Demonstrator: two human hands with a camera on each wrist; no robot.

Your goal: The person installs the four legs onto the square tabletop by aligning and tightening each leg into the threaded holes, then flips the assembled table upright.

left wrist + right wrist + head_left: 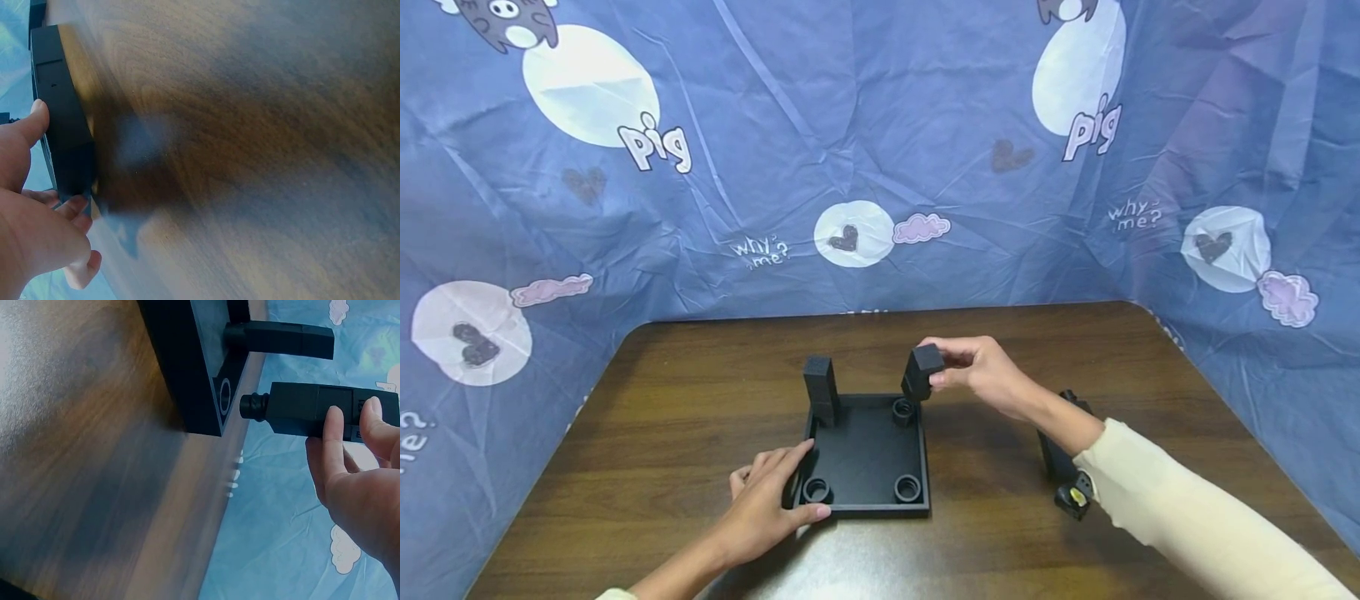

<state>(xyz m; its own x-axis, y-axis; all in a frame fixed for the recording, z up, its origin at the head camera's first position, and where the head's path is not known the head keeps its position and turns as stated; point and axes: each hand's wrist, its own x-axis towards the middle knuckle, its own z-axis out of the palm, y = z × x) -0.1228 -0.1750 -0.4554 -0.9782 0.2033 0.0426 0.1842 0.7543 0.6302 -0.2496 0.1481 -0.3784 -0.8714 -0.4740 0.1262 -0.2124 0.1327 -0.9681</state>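
Note:
A black square tray-like base with a raised rim lies on the table. My left hand grips its near left corner, thumb over the front rim and fingers along the left side. One black leg stands upright in the far left corner. Ring-shaped sockets show at the far right, near right and near left. Between thumb and fingertips, my right hand pinches a second black leg. Its threaded end points at the far right socket, a small gap apart in the right wrist view.
More black pieces lie on the wooden table at the right, partly hidden under the right forearm. A blue printed cloth hangs behind the table and on both sides.

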